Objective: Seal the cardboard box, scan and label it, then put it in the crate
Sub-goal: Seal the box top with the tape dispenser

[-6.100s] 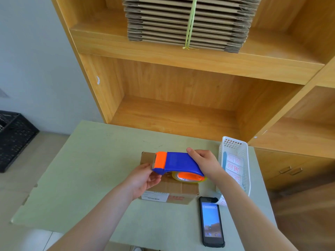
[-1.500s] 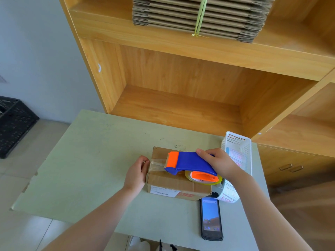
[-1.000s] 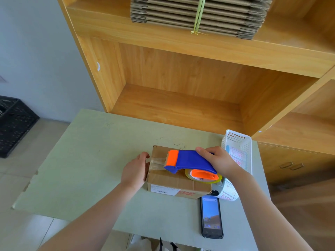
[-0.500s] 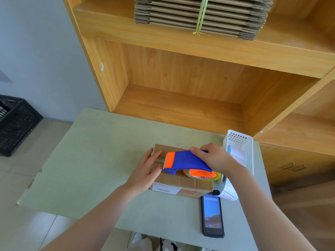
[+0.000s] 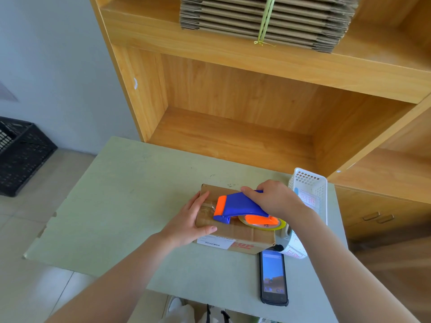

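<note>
A small cardboard box (image 5: pixel 242 236) lies on the pale green table (image 5: pixel 130 201), a white barcode label on its near side. My left hand (image 5: pixel 190 220) lies flat on the box's left end, fingers straight, pressing a strip of clear tape. My right hand (image 5: pixel 272 199) grips the blue and orange tape dispenser (image 5: pixel 240 207), which rests on the box top with its orange head toward my left hand. The black handheld scanner (image 5: pixel 273 278) lies on the table in front of the box. The black crate (image 5: pixel 21 159) stands on the floor at far left.
A white plastic basket (image 5: pixel 312 187) with red-printed labels stands right of the box, and a roll of labels (image 5: pixel 292 249) lies by the box's right corner. Wooden shelving (image 5: pixel 233 108) rises behind the table, with a tied stack of flat cartons (image 5: pixel 268 22) on its upper shelf.
My left hand went from the box's left side up onto its top and now lies flat on the tape. The dispenser stays on the box in my right hand.
</note>
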